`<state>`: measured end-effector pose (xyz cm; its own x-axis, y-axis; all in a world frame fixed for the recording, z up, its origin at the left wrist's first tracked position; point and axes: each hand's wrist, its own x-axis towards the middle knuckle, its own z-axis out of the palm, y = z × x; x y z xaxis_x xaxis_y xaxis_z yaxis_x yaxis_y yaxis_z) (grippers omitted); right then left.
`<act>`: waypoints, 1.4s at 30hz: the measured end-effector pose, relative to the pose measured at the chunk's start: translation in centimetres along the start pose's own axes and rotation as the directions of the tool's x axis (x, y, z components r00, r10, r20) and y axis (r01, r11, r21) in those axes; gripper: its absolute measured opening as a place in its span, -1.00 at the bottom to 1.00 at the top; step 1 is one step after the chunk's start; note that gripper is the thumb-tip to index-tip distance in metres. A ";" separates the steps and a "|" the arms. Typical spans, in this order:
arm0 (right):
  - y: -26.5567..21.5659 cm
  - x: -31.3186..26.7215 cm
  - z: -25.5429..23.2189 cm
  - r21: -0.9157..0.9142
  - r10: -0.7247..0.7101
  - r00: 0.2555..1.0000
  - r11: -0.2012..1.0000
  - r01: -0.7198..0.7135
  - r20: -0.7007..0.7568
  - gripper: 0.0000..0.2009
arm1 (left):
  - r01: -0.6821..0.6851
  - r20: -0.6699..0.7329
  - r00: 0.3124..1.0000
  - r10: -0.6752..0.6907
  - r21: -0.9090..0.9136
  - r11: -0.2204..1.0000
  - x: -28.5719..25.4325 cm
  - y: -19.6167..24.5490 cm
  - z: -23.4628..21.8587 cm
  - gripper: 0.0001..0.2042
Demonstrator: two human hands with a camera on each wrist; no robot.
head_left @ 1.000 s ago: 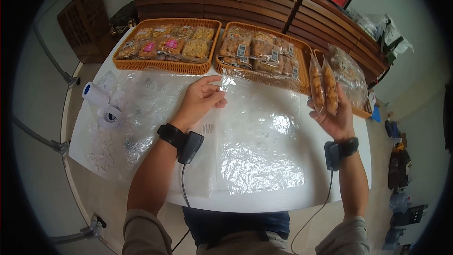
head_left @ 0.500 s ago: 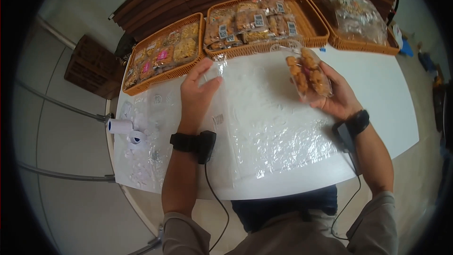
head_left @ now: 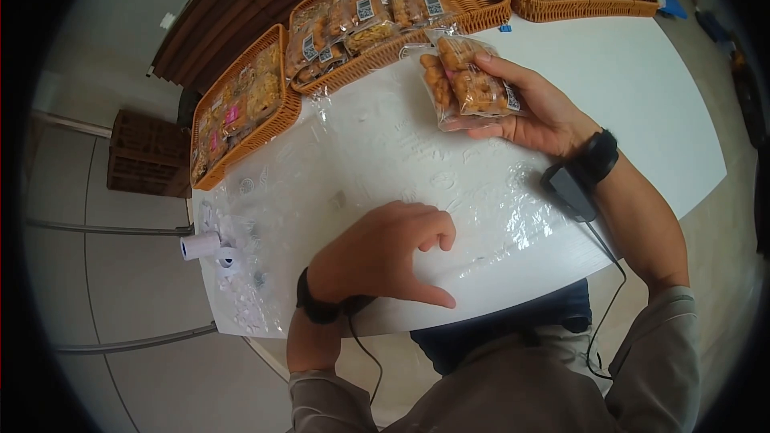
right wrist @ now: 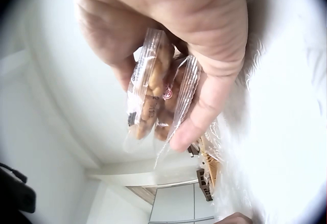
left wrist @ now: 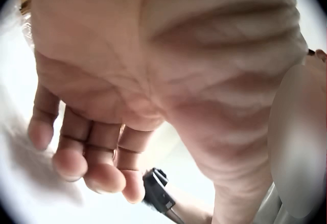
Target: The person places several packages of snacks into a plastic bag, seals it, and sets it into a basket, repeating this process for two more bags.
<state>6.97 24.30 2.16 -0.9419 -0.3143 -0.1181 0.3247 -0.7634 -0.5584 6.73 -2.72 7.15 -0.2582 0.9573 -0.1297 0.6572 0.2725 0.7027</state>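
Observation:
My right hand [head_left: 545, 116] grips two clear packets of knobbly golden-brown snacks [head_left: 479, 87], held side by side above the table. In the right wrist view, thumb and fingers close around the packets [right wrist: 153, 93] from both sides, and their crimped ends point away from the palm. Below them, clear plastic bags [head_left: 401, 152] lie flat across the white table. My left hand [head_left: 381, 252] hovers over the bags by the table's front edge, thumb spread from loosely bent fingers. Nothing lies in its palm [left wrist: 127, 55] in the left wrist view.
Two wicker baskets of packed snacks stand along the back, one at the left [head_left: 282, 108] and one at the middle [head_left: 504, 2]. A third basket [head_left: 593, 10] behind on the right holds clear packaging. A white label roll [head_left: 200, 245] sits at the left edge among paper scraps.
My left hand has come away from near the baskets toward the table's front edge, its thumb now spread. The right hand has turned the packets to show their broad faces. The head view has swung.

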 end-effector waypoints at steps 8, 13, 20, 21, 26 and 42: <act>0.0 0.0 0.0 -0.033 -0.023 1.000 0.999 0.023 0.005 -0.42 | -0.028 -0.087 0.995 0.049 0.223 0.975 0.5 1.2 1.7 -0.63; -0.2 -0.1 0.1 -0.021 -0.023 1.000 1.000 0.023 0.009 -0.42 | -0.042 -0.111 0.992 0.067 0.215 0.976 0.4 0.1 2.3 -0.70; -0.3 -0.2 0.1 -0.041 -0.041 0.999 0.998 0.041 0.006 -0.41 | 0.019 -0.202 0.979 0.026 0.218 0.976 0.7 1.0 2.0 -0.58; -0.4 -0.2 0.0 -0.039 -0.042 0.999 0.998 0.042 0.010 -0.42 | 0.049 -0.220 0.975 0.004 0.234 0.971 0.8 1.3 2.0 -0.55; -0.7 -0.3 -0.3 -0.031 -0.049 0.999 0.998 0.049 0.016 -0.43 | 0.109 -0.301 0.952 -0.044 0.201 0.973 0.7 0.6 2.0 -0.58; -3.1 -1.7 -0.7 0.298 -0.211 0.942 0.946 0.129 0.262 -0.40 | 0.095 -0.526 0.834 -0.167 -0.162 0.982 0.2 -0.3 0.2 -0.94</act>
<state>7.50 27.55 3.50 -0.9332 -0.2825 0.2221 0.2108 -0.9309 -0.2983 6.60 -2.62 6.75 -0.6976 0.7022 0.1421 0.5066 0.3431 0.7910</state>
